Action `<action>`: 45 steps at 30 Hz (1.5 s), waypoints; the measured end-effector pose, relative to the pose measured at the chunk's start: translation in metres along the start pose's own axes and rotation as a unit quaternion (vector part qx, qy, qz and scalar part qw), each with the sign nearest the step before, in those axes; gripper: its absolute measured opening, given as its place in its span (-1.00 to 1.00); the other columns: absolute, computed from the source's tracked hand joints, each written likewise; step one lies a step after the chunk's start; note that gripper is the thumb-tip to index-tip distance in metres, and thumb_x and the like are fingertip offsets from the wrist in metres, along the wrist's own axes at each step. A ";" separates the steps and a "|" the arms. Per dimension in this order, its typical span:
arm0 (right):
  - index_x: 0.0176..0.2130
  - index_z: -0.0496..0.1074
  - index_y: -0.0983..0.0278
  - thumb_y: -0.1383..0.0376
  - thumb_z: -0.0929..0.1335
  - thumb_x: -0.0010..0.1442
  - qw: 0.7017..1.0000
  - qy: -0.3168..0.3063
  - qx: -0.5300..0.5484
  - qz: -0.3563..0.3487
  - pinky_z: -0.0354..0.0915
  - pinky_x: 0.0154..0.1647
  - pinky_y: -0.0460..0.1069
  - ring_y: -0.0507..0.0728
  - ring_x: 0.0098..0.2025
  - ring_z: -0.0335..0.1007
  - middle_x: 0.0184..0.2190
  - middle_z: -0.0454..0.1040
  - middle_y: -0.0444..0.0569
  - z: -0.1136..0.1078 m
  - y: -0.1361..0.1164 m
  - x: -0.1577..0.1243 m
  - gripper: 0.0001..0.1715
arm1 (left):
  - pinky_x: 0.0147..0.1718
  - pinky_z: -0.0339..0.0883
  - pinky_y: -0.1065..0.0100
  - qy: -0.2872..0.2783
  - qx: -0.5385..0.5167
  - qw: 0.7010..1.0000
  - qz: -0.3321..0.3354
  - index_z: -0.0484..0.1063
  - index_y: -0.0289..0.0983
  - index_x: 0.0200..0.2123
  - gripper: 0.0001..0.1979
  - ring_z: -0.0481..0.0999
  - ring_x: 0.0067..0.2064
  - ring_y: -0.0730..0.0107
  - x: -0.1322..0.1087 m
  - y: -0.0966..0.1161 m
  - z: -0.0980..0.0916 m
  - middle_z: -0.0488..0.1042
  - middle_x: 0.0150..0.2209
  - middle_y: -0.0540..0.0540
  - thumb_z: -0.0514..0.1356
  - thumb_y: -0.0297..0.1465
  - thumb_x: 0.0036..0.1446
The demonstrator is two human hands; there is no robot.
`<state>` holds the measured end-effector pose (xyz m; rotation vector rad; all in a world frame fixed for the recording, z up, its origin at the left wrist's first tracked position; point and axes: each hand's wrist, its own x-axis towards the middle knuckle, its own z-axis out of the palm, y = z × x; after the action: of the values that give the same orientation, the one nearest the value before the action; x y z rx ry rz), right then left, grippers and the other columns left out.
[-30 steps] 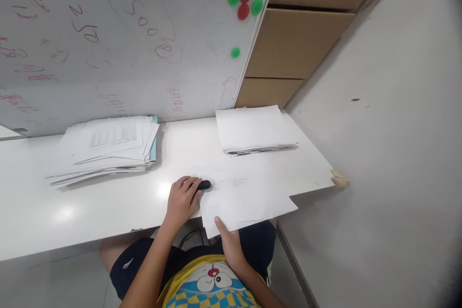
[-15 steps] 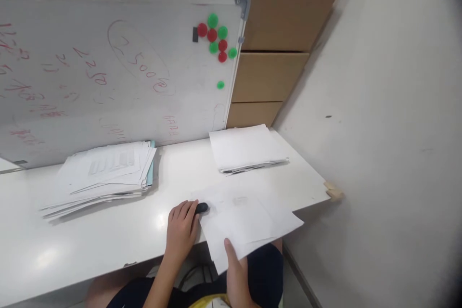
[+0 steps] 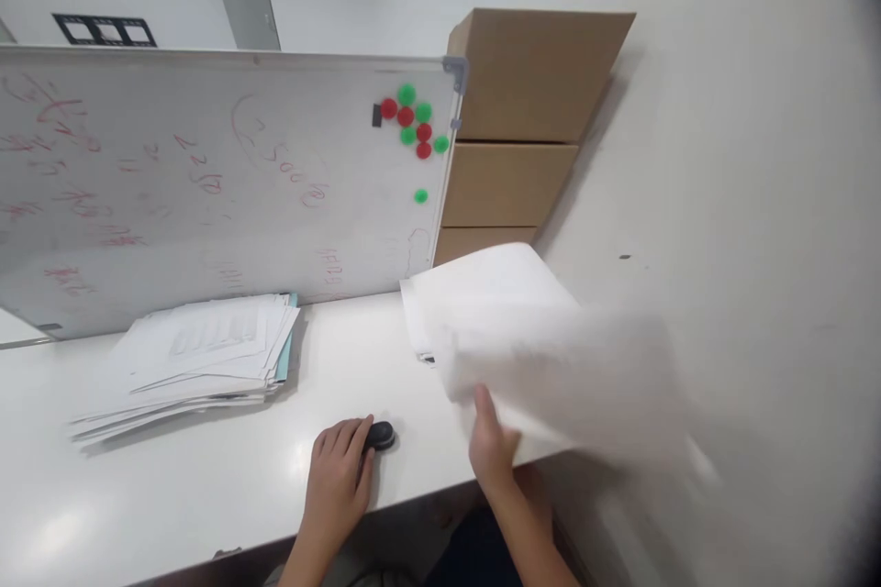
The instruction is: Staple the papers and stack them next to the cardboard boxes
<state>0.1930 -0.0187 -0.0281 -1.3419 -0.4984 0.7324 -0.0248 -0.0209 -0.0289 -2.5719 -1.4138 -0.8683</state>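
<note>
My left hand (image 3: 339, 477) rests on the white table (image 3: 344, 385), its fingers wrapped round a small black object (image 3: 381, 436), probably a stapler, whose rounded end sticks out to the right. My right hand (image 3: 492, 440) grips loose white paper (image 3: 564, 367) by its near edge, thumb on top. The paper is raised and blurred by motion, and stretches right past the table's edge. Behind it lies the right-hand paper stack (image 3: 492, 280), partly covered by the held paper.
A thick pile of papers (image 3: 206, 339) lies at the left of the table. A whiteboard (image 3: 275, 138) with red writing and round magnets (image 3: 406, 116) stands along the back. Cardboard boxes (image 3: 529, 73) are stacked behind its right end, beside the wall (image 3: 722, 183).
My right hand has lifted the paper up and away from me, towards the right stack, and it now blurs. My left hand stays on the black object. The view has tilted upward.
</note>
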 end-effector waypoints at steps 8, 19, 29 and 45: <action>0.11 0.32 0.34 0.09 0.41 -0.03 0.988 -0.012 0.141 0.064 0.40 -0.04 0.11 0.26 0.07 0.41 0.10 0.42 0.17 0.074 -0.002 0.067 -0.25 | -0.14 0.34 0.21 0.011 0.004 1.000 0.001 0.34 -0.25 0.09 -0.62 0.47 -0.10 0.23 0.000 0.000 -0.001 0.50 -0.09 -0.16 0.02 -0.48 0.21; -0.29 0.40 0.33 0.03 0.46 -0.19 0.996 -0.044 0.050 0.057 0.12 -0.72 -0.09 0.05 -0.62 0.31 -0.50 0.53 -0.03 0.082 -0.008 0.092 -0.46 | -0.15 0.35 0.19 0.027 0.009 1.000 0.007 0.34 -0.23 0.10 -0.61 0.49 -0.12 0.21 0.000 -0.001 0.000 0.51 -0.10 -0.17 0.03 -0.47 0.21; -0.43 0.37 0.21 -0.10 0.22 0.18 0.939 -0.119 -0.321 -0.040 0.15 -0.55 -0.04 0.10 -0.61 0.33 -0.61 0.47 -0.08 0.032 -0.012 0.076 -0.53 | -0.17 0.34 0.22 0.040 0.016 0.999 0.017 0.34 -0.21 0.10 -0.61 0.49 -0.14 0.23 0.001 -0.006 0.004 0.52 -0.11 -0.14 0.03 -0.44 0.21; -0.45 0.35 0.21 0.10 0.12 0.33 0.762 -0.187 -0.590 -0.192 -0.07 -0.51 -0.05 0.09 -0.53 0.29 -0.60 0.38 -0.10 0.000 0.004 0.014 -0.56 | 0.23 -0.24 -0.24 0.066 0.100 0.974 -0.194 0.14 -0.28 0.25 -0.42 -0.14 0.37 -0.15 0.027 -0.129 -0.045 0.15 0.28 -0.30 0.02 -0.18 0.21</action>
<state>0.2016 -0.0085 -0.0335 -2.1376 -1.7056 0.2727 -0.1362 0.0576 -0.0022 -2.0863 -1.8878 -0.8671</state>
